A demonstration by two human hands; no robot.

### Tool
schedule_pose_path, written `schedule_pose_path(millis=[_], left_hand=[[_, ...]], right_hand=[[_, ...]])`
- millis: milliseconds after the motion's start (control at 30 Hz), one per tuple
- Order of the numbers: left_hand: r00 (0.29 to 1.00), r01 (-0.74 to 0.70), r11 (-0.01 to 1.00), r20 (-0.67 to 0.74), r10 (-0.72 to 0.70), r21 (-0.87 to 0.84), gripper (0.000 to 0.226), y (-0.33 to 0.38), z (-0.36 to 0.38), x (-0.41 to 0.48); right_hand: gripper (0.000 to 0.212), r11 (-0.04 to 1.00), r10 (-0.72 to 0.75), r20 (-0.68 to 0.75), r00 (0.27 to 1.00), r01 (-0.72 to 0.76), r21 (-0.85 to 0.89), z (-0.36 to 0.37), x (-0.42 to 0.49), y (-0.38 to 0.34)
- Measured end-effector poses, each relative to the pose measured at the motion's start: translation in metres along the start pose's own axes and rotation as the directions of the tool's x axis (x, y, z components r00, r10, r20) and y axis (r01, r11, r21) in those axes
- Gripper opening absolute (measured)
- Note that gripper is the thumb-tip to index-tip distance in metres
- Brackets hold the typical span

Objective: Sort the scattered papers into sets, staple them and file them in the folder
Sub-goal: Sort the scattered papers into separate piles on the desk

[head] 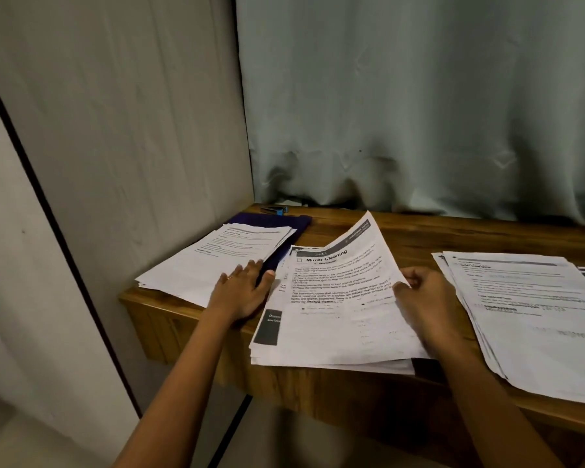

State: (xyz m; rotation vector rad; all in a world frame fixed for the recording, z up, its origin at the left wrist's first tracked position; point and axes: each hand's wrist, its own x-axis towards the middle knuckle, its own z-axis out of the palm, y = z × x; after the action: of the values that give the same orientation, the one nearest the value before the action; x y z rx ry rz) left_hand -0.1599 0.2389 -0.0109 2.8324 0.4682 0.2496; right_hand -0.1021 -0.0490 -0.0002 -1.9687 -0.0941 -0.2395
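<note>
Sorting step, w/ the middle pile (318, 359) as ref. R hand (423, 298) pinches the right edge of its top sheet (345, 265) ("Mirror Cleaning" heading), fingers curled round the paper; the sheet's far corner is lifted & curls up off the pile. L hand (242, 292) lies flat, fingers straight, gripping nothing, just left of the pile w/ thumb at its left edge.

Left of the pile: another stack (217, 261), lying on the purple folder (294, 228). Behind-left of the pile: the stapler (275, 209), by the curtain. Right of the pile: a third stack (527, 315). All on the desk (453, 234).

To do it well, I'd say:
- Press L hand onto the lower sheets so only one page comes away.
- Read the heading before committing.
- Lift clear, don't drag.
- Square it on the matching stack so stapling goes clean later.
</note>
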Motion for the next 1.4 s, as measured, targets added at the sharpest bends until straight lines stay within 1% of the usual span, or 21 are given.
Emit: schedule_pose_path(millis=[100, 200, 333, 467, 567, 633, 733, 800, 867, 967, 1133, 1300, 1400], left_hand=[[1.0, -0.001, 0.999, 0.022, 0.0, 0.049, 0.074, -0.005, 0.009, 0.0], [1.0, -0.003, 0.999, -0.012, 0.004, 0.037, 0.084, -0.007, 0.013, 0.0], [1.0, -0.002, 0.999, -0.031, 0.003, 0.036, 0.083, -0.009, 0.017, 0.002], [0.999, -0.002, 0.999, -0.043, 0.003, 0.036, 0.076, -0.009, 0.02, 0.003], [0.998, -0.008, 1.0, -0.061, 0.009, 0.021, 0.073, -0.009, 0.02, 0.001], [0.997, -0.014, 1.0, -0.073, 0.015, 0.022, 0.077, -0.009, 0.02, 0.0], [0.996, -0.02, 1.0, -0.088, 0.02, 0.001, 0.077, -0.01, 0.021, 0.0], [0.996, -0.033, 0.999, -0.079, 0.033, -0.006, 0.081, -0.011, 0.019, 0.0], [0.997, -0.056, 0.998, -0.053, 0.056, 0.008, 0.084, -0.012, 0.017, 0.001], [0.998, -0.07, 0.997, 0.009, 0.069, 0.037, 0.085, -0.012, 0.013, 0.0], [0.994, -0.086, 0.995, 0.074, 0.083, 0.046, 0.081, -0.009, 0.004, -0.007], [0.993, -0.08, 0.993, 0.094, 0.071, 0.092, 0.083, 0.0, -0.004, -0.01], [0.996, -0.063, 0.995, 0.061, 0.058, 0.08, 0.087, 0.008, -0.007, -0.013]], right_hand=[[0.015, 0.999, 0.011, -0.022, 1.0, -0.011, 0.035, -0.006, 0.009, -0.002], [0.017, 0.999, 0.027, -0.024, 0.999, -0.027, 0.02, -0.004, 0.012, 0.004], [0.018, 0.997, 0.075, -0.011, 0.997, -0.075, 0.013, -0.001, 0.014, 0.009], [0.025, 0.995, 0.097, -0.078, 0.992, -0.095, 0.03, -0.005, 0.017, 0.006], [0.028, 0.99, 0.118, -0.13, 0.984, -0.106, 0.094, -0.01, 0.018, 0.003], [0.031, 0.974, 0.17, -0.169, 0.971, -0.138, 0.181, -0.015, 0.02, 0.001], [0.029, 0.932, 0.249, -0.151, 0.957, -0.195, 0.304, -0.029, 0.024, -0.005], [0.026, 0.916, 0.27, -0.118, 0.956, -0.217, 0.336, -0.045, 0.026, -0.008], [0.025, 0.91, 0.279, -0.128, 0.952, -0.22, 0.352, -0.064, 0.027, -0.007], [0.027, 0.896, 0.303, -0.207, 0.93, -0.204, 0.395, -0.094, 0.029, 0.002], [0.035, 0.886, 0.364, -0.301, 0.881, -0.229, 0.402, -0.14, 0.029, 0.023], [0.035, 0.877, 0.412, -0.293, 0.863, -0.289, 0.383, -0.162, 0.033, 0.042], [0.035, 0.866, 0.426, -0.275, 0.862, -0.3, 0.401, -0.166, 0.035, 0.052]])
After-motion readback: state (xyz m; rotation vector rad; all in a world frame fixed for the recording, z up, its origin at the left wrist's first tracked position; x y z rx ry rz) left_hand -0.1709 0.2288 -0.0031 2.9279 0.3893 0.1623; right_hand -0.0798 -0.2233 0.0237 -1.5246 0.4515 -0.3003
